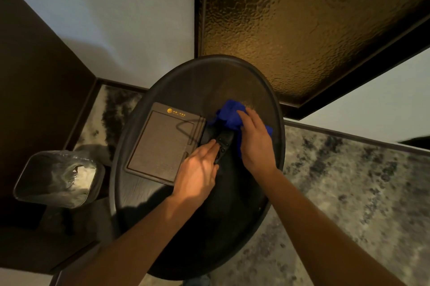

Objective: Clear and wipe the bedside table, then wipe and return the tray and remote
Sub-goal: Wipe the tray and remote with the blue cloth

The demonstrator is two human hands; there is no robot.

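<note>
A round dark bedside table (pixel 209 80) fills the middle of the view. On its left half lies a rectangular brown tray (pixel 160 143) with a gold logo at its far edge. A black remote (pixel 224 140) rests beside the tray's right edge. My left hand (pixel 197 171) lies on the remote's near end, fingers pressing it down. My right hand (pixel 256 139) holds a bunched blue cloth (pixel 230 112) against the remote's far end. Part of the remote is hidden under the cloth and my fingers.
A waste bin (pixel 55 178) lined with a clear bag stands on the floor left of the table. Mottled grey carpet (pixel 349 192) lies to the right. A textured amber glass panel (pixel 302 18) and a white wall (pixel 116 18) rise behind.
</note>
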